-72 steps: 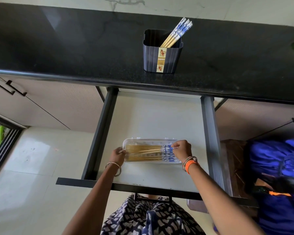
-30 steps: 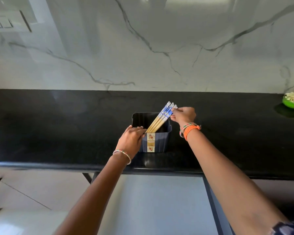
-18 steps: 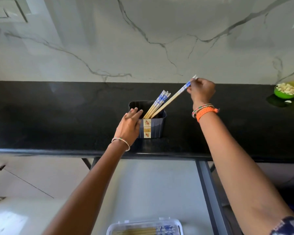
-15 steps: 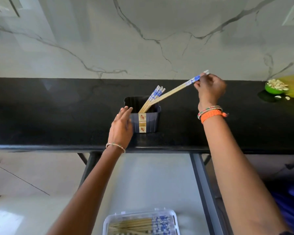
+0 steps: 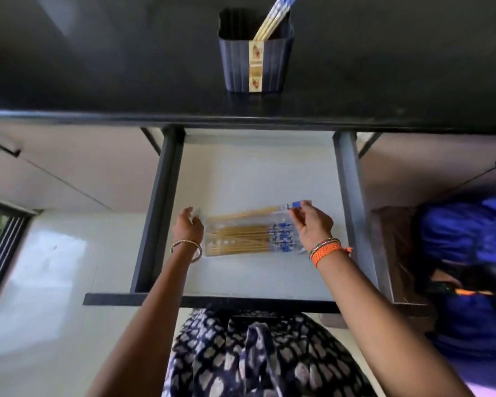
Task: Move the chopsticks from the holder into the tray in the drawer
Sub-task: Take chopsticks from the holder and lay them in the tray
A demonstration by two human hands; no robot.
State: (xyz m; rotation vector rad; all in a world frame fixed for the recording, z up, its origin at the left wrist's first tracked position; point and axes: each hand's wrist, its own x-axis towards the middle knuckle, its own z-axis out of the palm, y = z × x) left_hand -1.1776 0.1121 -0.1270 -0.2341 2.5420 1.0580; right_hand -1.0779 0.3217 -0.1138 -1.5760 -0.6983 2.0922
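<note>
A dark ribbed holder point(image 5: 255, 64) stands on the black counter with a few blue-topped chopsticks point(image 5: 272, 21) leaning in it. Below, a clear plastic tray point(image 5: 212, 253) lies in the open drawer point(image 5: 258, 173), and several chopsticks point(image 5: 241, 239) lie side by side in it. My right hand point(image 5: 312, 224) pinches the blue end of one chopstick point(image 5: 249, 212), which slants over the tray's far edge. My left hand point(image 5: 188, 229) rests at the tray's left end, fingers bent against it.
The drawer's dark side rails point(image 5: 155, 213) flank the tray. A blue bundle point(image 5: 467, 267) sits to the right of the drawer on a brown surface. Cabinet fronts with dark handles point(image 5: 0, 147) are at the left. A patterned garment point(image 5: 255, 353) is below the drawer front.
My right hand pulled one chopstick out of the holder and carried it down to the tray. My left hand left the holder and came to the tray's left end. The view tilted downward.
</note>
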